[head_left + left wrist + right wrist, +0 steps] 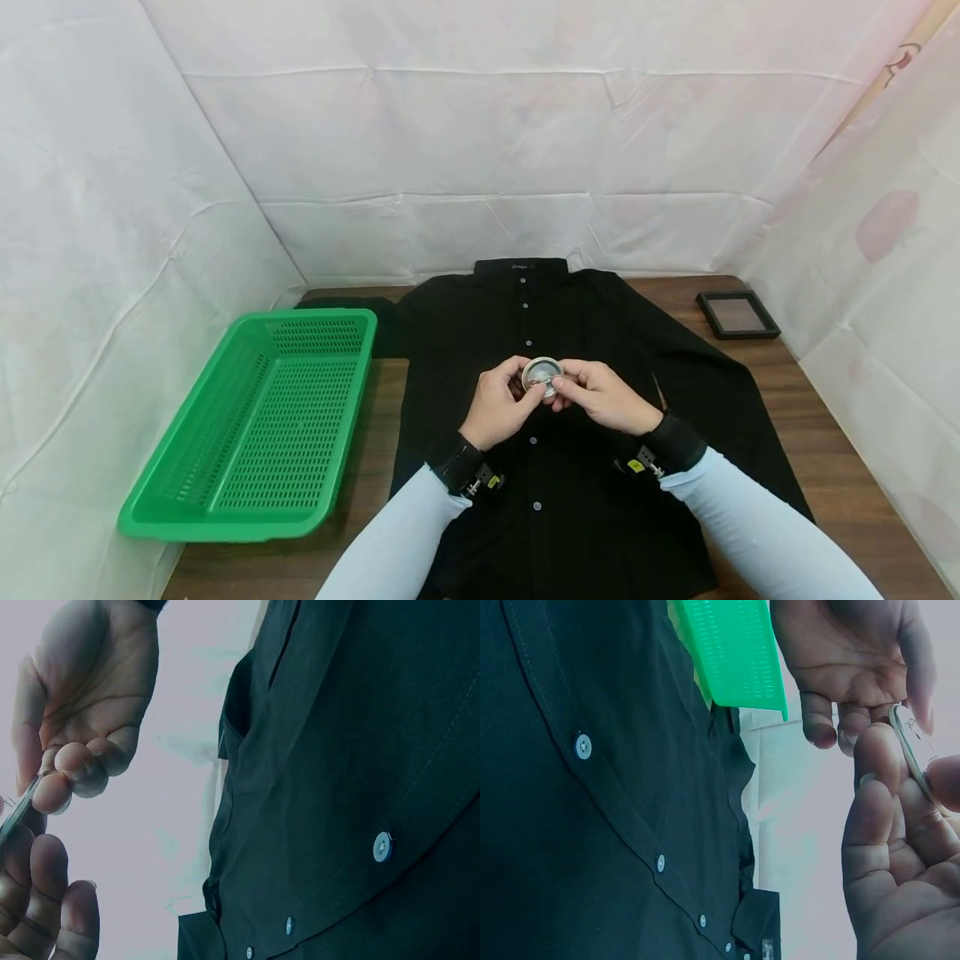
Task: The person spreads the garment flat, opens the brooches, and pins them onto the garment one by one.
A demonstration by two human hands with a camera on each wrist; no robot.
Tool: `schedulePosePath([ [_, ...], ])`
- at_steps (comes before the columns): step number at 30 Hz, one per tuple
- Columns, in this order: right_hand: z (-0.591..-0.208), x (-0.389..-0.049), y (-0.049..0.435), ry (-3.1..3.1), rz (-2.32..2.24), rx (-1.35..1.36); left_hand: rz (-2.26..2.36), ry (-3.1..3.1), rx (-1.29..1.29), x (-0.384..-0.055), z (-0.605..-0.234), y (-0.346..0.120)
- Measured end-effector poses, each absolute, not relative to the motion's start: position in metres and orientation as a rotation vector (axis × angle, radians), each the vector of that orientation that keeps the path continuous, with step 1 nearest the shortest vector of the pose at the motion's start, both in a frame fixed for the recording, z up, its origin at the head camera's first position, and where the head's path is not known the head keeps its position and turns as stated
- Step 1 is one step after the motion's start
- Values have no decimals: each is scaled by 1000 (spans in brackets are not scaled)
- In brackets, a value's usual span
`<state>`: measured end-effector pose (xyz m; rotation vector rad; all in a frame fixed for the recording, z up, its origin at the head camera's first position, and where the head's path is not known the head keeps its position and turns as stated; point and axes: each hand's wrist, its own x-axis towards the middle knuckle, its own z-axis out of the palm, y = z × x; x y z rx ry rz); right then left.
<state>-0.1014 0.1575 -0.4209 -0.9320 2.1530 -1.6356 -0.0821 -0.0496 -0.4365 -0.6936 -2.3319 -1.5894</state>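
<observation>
Over the middle of a black button-up shirt [457,450], both hands hold a small round pin-back badge [542,368]. Its silvery back faces up, and a thin pin lies across the lower part. My left hand [498,407] pinches the left edge between thumb and fingers. At the other edge, my right hand [609,397] grips the badge, its thumb by the pin. The right wrist view shows the badge [911,754] edge-on as a thin disc, with fine wire standing off its face. The shirt lies front up, collar [521,267] away from me, and its buttons run down the middle.
A green plastic basket [225,531] stands on the left, over part of the shirt's left-hand sleeve. At the back right of the wooden table [847,467] lies a black square frame [750,334]. White cloth walls [480,142] enclose the back and sides.
</observation>
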Motion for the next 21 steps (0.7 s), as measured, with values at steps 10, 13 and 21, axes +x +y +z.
schedulePosePath([
  [10,-429,-105,157,2192,-1617,-956,-1595,-2349,-650,-82,-439,-50],
  [13,-429,-104,156,2194,-1617,-944,-1598,-2355,-644,-82,-439,-50],
  [21,-430,-105,155,2208,-1610,-933,-1615,-2365,-642,-83,-440,-50],
])
